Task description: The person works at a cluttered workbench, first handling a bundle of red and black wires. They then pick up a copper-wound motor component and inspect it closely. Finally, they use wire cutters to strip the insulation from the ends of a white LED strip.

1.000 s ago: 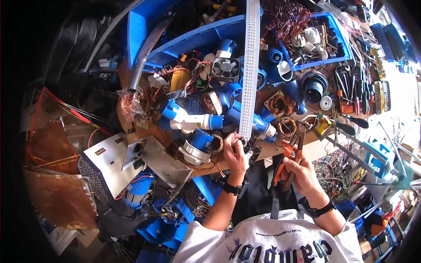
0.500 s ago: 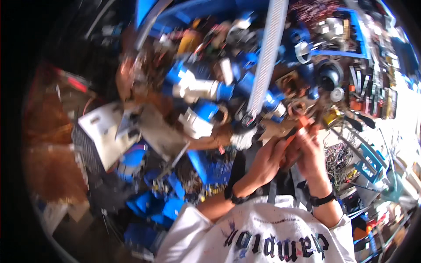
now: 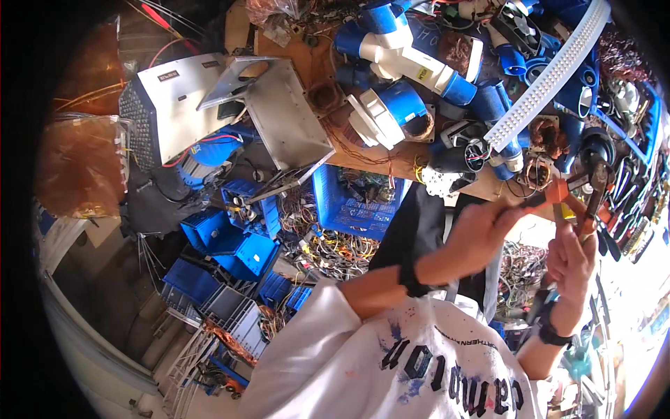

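My left hand [image 3: 474, 237] is closed near the bench edge, its fingers toward an orange-red handle-like piece [image 3: 556, 199]. To its right, my right hand [image 3: 574, 262] is closed around the lower end of a hand tool with a worn metal head [image 3: 599, 174] and a reddish-brown handle. The orange-red piece comes close to the tool's head; I cannot tell whether the two are joined. Beyond the hands lies a motor part with copper windings [image 3: 537, 171]. A round black part [image 3: 595, 143] is beside the tool's head.
Blue-and-white industrial plugs [image 3: 391, 115] crowd the wooden bench [image 3: 363, 162]. A long white perforated strip [image 3: 551, 73] crosses above them. Open metal housings [image 3: 283, 115] lie at the left. A blue crate [image 3: 356, 209] and tangled wires [image 3: 328, 251] are below the bench edge.
My view has turned, and the bench things sit elsewhere in it. My hands, close together around something orange before, are now apart. The metal-headed tool now shows in my right hand.
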{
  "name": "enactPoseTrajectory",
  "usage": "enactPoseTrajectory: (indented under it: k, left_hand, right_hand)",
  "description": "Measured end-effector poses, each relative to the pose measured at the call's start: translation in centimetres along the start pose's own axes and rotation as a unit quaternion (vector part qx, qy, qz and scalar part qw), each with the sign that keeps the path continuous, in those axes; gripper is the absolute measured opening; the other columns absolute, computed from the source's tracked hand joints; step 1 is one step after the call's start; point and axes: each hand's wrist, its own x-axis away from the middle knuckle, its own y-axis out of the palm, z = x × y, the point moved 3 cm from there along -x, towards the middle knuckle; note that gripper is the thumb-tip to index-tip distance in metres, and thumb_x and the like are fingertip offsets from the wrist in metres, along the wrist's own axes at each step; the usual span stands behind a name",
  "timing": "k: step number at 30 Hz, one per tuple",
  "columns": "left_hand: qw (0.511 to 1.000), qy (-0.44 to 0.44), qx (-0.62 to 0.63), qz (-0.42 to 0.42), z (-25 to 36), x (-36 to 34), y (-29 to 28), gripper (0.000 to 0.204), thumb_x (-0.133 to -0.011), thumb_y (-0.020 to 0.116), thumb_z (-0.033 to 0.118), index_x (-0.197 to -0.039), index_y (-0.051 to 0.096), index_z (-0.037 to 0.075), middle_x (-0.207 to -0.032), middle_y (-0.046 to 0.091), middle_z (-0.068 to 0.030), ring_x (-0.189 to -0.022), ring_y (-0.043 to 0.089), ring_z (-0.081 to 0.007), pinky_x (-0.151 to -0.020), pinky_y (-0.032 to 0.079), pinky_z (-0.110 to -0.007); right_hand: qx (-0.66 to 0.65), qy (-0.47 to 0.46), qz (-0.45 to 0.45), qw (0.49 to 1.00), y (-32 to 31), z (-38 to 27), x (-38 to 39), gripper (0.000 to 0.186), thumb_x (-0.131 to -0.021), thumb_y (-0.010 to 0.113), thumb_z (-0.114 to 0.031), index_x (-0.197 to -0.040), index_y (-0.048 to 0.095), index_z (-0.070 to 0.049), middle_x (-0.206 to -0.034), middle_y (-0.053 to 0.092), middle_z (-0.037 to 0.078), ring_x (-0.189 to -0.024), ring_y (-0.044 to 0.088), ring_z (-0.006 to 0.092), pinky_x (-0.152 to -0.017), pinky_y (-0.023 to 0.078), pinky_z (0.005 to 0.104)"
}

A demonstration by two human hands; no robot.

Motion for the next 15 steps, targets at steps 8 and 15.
enactPoseTrajectory:
  k: [8,15]
  left_hand:
    - [0.986,0.024,0.104,-0.126,1.3,-0.6,-0.6,0.038,-0.103,0.043,0.035,-0.084,0.053,0.004,-0.058,0.042,0.0027,-0.053,0.038,-0.0068,-0.05,0.032,-0.027]
    - [0.974,-0.045,0.141,-0.174,0.3,-0.2,-0.5,0.041,-0.105,0.037,0.036,-0.077,0.047,0.007,-0.06,0.039,0.0039,-0.054,0.035,-0.0061,-0.051,0.031,-0.025]
  right_hand:
    - [-0.185,0.003,-0.129,0.974,-1.5,-0.7,1.7,0.087,-0.078,0.072,-0.023,-0.148,0.025,-0.002,-0.097,0.049,0.011,-0.063,0.044,0.0147,-0.051,0.036,0.0273]
    - [-0.288,-0.031,-0.212,0.933,1.1,0.3,0.3,0.092,-0.065,0.059,-0.018,-0.15,0.027,-0.006,-0.152,0.028,0.027,-0.138,0.032,0.0416,-0.114,0.022,0.0506]
